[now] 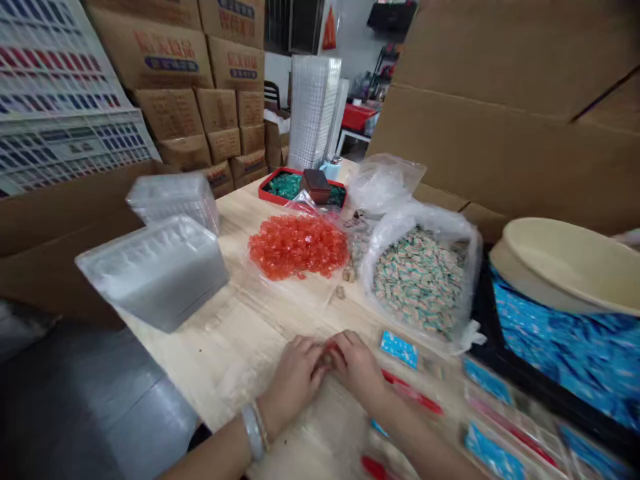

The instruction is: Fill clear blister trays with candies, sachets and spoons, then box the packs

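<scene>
My left hand (295, 379) and my right hand (359, 368) meet low on the wooden table (235, 340), fingertips pinched together over something small and reddish that I cannot make out. A silver bracelet sits on my left wrist. Just right of my right hand lie a blue packet (399, 349) and a long red strip (413, 395). Beyond my hands a pile of orange wrapped candies (297, 245) rests in clear plastic, with a bag of green-and-pink wrapped candies (421, 279) to its right.
Stacks of clear plastic lids (160, 270) stand at the left. A red tray of green candies (295, 187) holds a brown box. A black bin of blue packets (570, 347) under a cream bowl (575, 263) fills the right. Cardboard boxes (200, 113) line the back.
</scene>
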Demonstrator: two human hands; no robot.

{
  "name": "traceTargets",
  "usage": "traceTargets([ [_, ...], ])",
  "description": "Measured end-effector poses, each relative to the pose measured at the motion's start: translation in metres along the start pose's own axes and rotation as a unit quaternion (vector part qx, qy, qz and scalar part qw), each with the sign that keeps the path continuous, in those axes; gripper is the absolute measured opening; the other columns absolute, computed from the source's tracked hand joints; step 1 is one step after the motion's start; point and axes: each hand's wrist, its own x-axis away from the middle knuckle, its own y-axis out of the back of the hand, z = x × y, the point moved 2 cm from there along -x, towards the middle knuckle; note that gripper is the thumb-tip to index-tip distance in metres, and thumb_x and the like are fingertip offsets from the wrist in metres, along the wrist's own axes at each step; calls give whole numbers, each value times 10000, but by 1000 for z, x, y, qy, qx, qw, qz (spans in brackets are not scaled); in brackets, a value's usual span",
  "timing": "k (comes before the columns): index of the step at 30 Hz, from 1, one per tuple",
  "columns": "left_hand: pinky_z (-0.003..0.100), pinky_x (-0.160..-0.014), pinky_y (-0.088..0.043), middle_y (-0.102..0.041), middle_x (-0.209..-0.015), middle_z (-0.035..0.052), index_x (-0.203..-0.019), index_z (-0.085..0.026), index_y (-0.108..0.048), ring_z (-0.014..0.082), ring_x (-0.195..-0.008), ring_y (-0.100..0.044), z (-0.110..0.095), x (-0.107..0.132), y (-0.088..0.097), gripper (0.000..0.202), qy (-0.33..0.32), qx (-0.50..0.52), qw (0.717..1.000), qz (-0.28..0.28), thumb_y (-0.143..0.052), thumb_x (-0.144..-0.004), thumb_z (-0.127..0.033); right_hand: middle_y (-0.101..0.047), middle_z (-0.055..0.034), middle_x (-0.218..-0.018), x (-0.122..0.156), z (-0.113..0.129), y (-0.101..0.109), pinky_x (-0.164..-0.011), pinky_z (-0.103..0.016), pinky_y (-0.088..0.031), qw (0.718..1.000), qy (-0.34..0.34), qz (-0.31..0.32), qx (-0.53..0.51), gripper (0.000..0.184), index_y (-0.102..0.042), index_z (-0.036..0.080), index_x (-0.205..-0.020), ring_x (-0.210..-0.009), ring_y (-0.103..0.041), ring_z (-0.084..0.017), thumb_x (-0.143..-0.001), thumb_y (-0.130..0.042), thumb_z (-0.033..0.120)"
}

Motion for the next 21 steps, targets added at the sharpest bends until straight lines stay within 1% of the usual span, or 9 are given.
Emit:
traceTargets([
  [3,299,-812,-380,-552,-947,33,-914,-201,-562,159,-908,-467,16,-21,29,168,-11,-11,997,-79,-480,-768,-187,-574,-78,-830,3,-9,12,-675,-289,-424,999,-7,-43,-16,237,-524,146,-953,-764,-529,-186,-730,-446,121],
  [5,305,-833,-365,-555,-939,45,-921,-193,-568,163,-927,-465,27,-47,46,184,7,-38,993,-113,-435,-795,-193,-572,-82,-879,-13,-11,25,-687,-286,-421,996,4,-87,-16,297,-477,153,-1056,-775,-532,-181,-762,-436,169],
  [6,306,-834,-360,-554,-930,49,-917,-187,-571,165,-920,-469,33,-63,53,183,30,-58,991,-113,-435,-794,-193,-567,-82,-907,-28,-10,32,-703,-282,-415,994,12,-112,-10,297,-468,164,-1074,-791,-531,-175,-783,-418,189],
  [8,339,-825,-355,-551,-900,67,-867,-169,-581,193,-907,-472,43,-94,59,151,70,-84,989,-96,-469,-767,-188,-563,-79,-922,-67,-9,40,-742,-269,-391,991,22,-130,15,234,-516,174,-997,-840,-520,-169,-802,-386,182],
  [11,424,-838,-317,-539,-888,122,-794,-119,-574,257,-951,-444,54,-124,57,118,106,-83,985,-108,-478,-739,-159,-574,-107,-855,-123,-13,38,-721,-285,-377,989,-26,-133,55,169,-564,140,-835,-821,-513,-192,-763,-412,131],
  [13,437,-851,-298,-541,-876,125,-761,-119,-563,265,-968,-433,58,-128,52,94,118,-63,984,-114,-480,-723,-139,-576,-115,-829,-143,-20,30,-713,-294,-371,989,-31,-131,62,156,-567,131,-812,-813,-506,-203,-727,-439,106],
  [15,405,-848,-311,-547,-851,99,-741,-134,-552,239,-938,-453,62,-125,49,74,124,-23,985,-116,-497,-694,-119,-577,-106,-834,-148,-29,22,-729,-290,-364,990,-16,-123,63,190,-567,137,-839,-826,-498,-199,-700,-450,83],
  [18,336,-792,-361,-548,-794,51,-779,-148,-538,180,-826,-500,61,-121,48,129,139,63,981,-122,-496,-668,-99,-569,-88,-861,-141,-37,18,-767,-287,-354,992,16,-109,57,283,-566,156,-901,-862,-482,-195,-660,-459,55],
  [21,264,-679,-408,-557,-792,25,-947,-154,-507,126,-705,-527,56,-124,45,270,162,179,964,-114,-469,-683,-110,-553,-72,-886,-131,-34,22,-773,-281,-363,993,29,-108,41,331,-551,168,-938,-866,-479,-183,-644,-454,49],
])
